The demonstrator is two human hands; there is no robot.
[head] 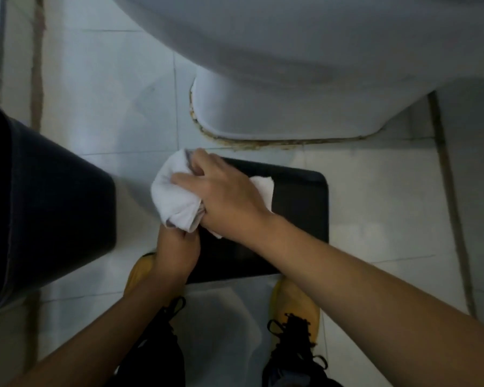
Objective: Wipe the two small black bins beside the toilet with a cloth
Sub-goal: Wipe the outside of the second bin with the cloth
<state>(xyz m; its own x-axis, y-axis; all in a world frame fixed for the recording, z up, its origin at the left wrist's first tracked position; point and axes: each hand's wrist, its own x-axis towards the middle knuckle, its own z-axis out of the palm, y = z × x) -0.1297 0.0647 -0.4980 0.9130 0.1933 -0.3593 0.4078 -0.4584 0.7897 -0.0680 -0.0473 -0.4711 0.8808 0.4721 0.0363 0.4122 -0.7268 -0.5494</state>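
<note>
We look straight down at our two bare hands working over a small black bin (299, 208) that sits on the pale tiled floor (118, 88) just in front of the toilet (291, 65) base. Our right hand (224, 191) lies on a bunched white cloth (173, 199), its fingers curled over the top of the cloth and the thumb tucked against its near side, so the cloth is gripped rather than merely pressed flat. The cloth rests at the bin's left edge, partly over its dark top, with a corner showing past the back of the hand. Our left hand (178, 247) sits just below the cloth at the bin's near left corner, its fingers bent in toward the cloth's lower folds; whether they grip the cloth or the bin's edge we cannot tell. A second black bin (53, 208) stands to the left, apart from the first. Our yellow shoes (296, 305) with black laces flank the near side of the bin.
</note>
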